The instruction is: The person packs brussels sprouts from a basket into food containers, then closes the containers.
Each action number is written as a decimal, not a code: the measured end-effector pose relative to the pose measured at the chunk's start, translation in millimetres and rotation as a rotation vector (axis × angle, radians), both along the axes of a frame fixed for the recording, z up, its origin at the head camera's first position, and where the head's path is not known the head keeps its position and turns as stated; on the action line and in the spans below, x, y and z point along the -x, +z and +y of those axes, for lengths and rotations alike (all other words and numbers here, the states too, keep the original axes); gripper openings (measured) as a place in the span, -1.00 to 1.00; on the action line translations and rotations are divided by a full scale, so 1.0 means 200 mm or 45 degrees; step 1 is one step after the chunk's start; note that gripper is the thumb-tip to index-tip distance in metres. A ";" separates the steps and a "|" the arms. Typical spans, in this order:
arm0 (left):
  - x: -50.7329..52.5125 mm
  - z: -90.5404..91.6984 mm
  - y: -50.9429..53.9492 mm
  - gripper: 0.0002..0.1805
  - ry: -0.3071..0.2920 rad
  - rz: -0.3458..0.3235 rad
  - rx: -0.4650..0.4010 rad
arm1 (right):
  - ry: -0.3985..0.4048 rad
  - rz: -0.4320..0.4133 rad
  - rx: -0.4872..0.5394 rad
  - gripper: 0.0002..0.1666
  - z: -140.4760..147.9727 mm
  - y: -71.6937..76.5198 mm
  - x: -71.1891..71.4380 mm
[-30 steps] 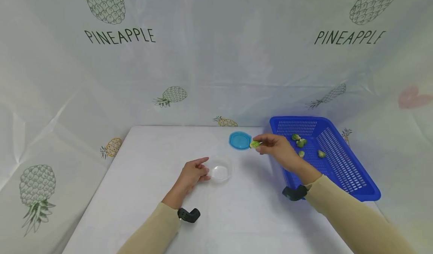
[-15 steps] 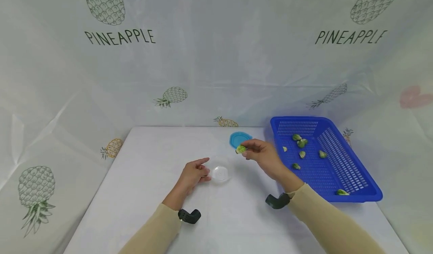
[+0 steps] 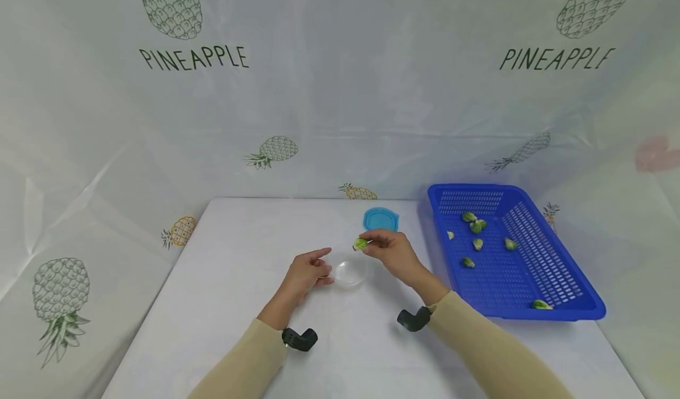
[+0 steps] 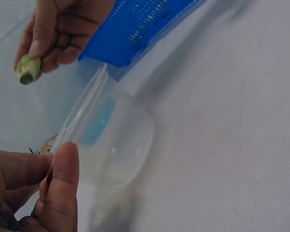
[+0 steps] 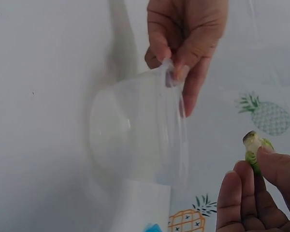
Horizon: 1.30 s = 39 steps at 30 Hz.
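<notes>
My left hand (image 3: 305,276) pinches the rim of a clear plastic bowl (image 5: 130,125) standing on the white table. Thumb and fingers lie on either side of that rim in the left wrist view. Between the thumb and fingers of my right hand (image 3: 392,252) is a Brussels sprout (image 3: 360,244), its cut stem end showing in both wrist views. The sprout is above the bowl's far right side, apart from it. No sprout shows inside the bowl (image 4: 121,145).
A blue plastic basket (image 3: 563,257) stands on the right with several Brussels sprouts (image 3: 476,226) spread inside. Behind the bowl lies a blue lid (image 3: 381,218). A pineapple-printed sheet (image 3: 329,104) hangs behind the table (image 3: 239,239).
My right hand has carried the sprout leftward and slightly nearer, from beside the basket to the bowl. The left hand stays at the bowl's rim.
</notes>
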State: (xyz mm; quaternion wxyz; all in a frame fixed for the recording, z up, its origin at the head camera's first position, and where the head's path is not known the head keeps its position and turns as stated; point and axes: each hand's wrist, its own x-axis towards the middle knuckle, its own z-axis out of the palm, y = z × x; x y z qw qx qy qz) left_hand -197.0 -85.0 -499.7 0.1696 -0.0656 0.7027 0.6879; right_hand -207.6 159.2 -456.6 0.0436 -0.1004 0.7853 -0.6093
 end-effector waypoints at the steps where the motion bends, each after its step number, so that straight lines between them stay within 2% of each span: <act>1: 0.00 0.00 0.00 -0.39 0.001 0.000 -0.002 | 0.002 0.008 -0.029 -0.64 -0.01 -0.01 0.01; 7: 0.01 0.00 0.00 -0.40 -0.003 -0.002 -0.009 | 0.002 0.081 -0.200 -0.69 -0.07 -0.04 0.03; 13: 0.00 0.00 0.00 -0.40 -0.010 -0.001 -0.011 | 0.033 0.151 -0.292 -0.71 -0.09 -0.07 0.06; 31: 0.00 0.00 -0.01 -0.40 -0.018 0.006 -0.015 | 0.107 0.113 -0.380 -0.72 -0.10 -0.13 0.08; 39: 0.00 0.00 -0.01 -0.40 -0.030 0.005 -0.013 | 0.122 0.160 -0.451 -0.72 -0.12 -0.15 0.08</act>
